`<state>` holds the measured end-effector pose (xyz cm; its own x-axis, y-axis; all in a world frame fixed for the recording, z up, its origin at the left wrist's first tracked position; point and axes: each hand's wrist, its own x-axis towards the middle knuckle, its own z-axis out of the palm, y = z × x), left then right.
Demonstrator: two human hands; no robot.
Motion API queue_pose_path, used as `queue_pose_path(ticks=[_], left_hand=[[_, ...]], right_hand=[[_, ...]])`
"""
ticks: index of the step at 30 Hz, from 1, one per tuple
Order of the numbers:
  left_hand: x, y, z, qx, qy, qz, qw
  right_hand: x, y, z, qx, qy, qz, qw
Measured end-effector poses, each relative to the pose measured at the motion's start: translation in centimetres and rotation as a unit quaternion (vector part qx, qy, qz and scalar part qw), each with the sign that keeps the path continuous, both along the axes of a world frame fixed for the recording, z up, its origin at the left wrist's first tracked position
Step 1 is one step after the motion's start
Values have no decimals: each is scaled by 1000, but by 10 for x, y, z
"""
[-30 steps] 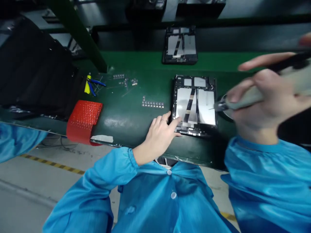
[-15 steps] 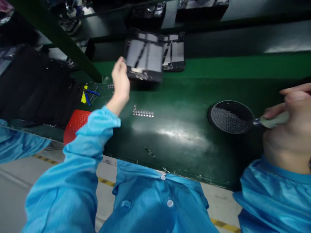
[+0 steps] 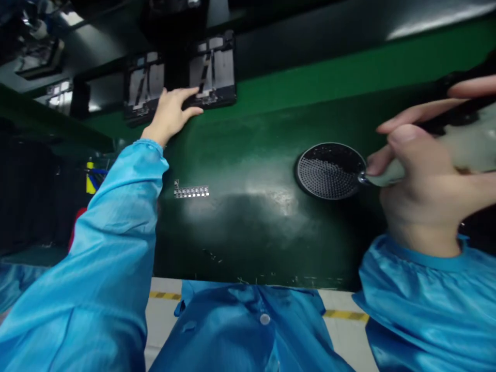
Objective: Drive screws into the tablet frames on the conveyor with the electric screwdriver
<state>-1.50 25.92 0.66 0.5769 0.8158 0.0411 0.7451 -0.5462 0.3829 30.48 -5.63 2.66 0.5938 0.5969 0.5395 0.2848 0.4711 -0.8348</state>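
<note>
One green workbench [image 3: 256, 134], a round dish [image 3: 343, 157] as its landmark

The bench spreads around the dish on every side, its scuffed near edge lying between the dish and the wearer's blue jacket [image 3: 294, 330]. Beyond the dish and well to its left lies the right-hand unit [image 3: 222, 67], flat and black, with pale panels and a dark ribbon slanting across them. The left-hand unit [image 3: 145, 82], much the same in build but in deeper shade, lies farther left of the dish, apart from its neighbour.

Just right of the dish, the right hand [image 3: 428, 199] is wrapped around a pale-bodied driver [image 3: 468, 137] — its narrow end pointing at the dish's right rim; whether it touches there cannot be told. Far to the left of the dish, and beyond it, the left hand [image 3: 170, 113] is at the near left corner of the right-hand unit, thumb and forefinger spread apart; whether they pinch that corner I cannot tell.

The dish itself is dark with a pale rim — a dense grid of small dots fills much of it. A yellow-and-blue hand tool [image 3: 90, 178] sits far left of the dish, partly behind the left sleeve [image 3: 112, 222]. Nearer, still left of the dish, small metal pieces [image 3: 191, 192] form a neat row. Tiny scraps [image 3: 212, 256] lie left of the dish, towards the near edge.
</note>
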Motion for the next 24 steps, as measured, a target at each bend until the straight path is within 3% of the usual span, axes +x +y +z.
queue_pose_path(ticks=[4,7,11,14,18,21,24], left_hand=[[18,-17,12,31,-7,36,999],[25,-52,29,48,-17,41,998],[15,-139,41,6,-2,-10,1000],[-2,-220,37,-16,-9,-54,998],[-18,-307,29,1,27,-29,999],[-26,-329,36,2,100,-23,995],[-37,-304,50,33,127,-13,991]], right_hand=[[2,10,-6,62,5,50,997],[1,13,-7,70,25,72,995],[0,12,-9,100,6,102,990],[2,11,-13,104,-4,93,990],[5,13,-19,120,-13,74,990],[5,15,-20,112,-16,58,992],[4,17,-19,92,-29,64,993]])
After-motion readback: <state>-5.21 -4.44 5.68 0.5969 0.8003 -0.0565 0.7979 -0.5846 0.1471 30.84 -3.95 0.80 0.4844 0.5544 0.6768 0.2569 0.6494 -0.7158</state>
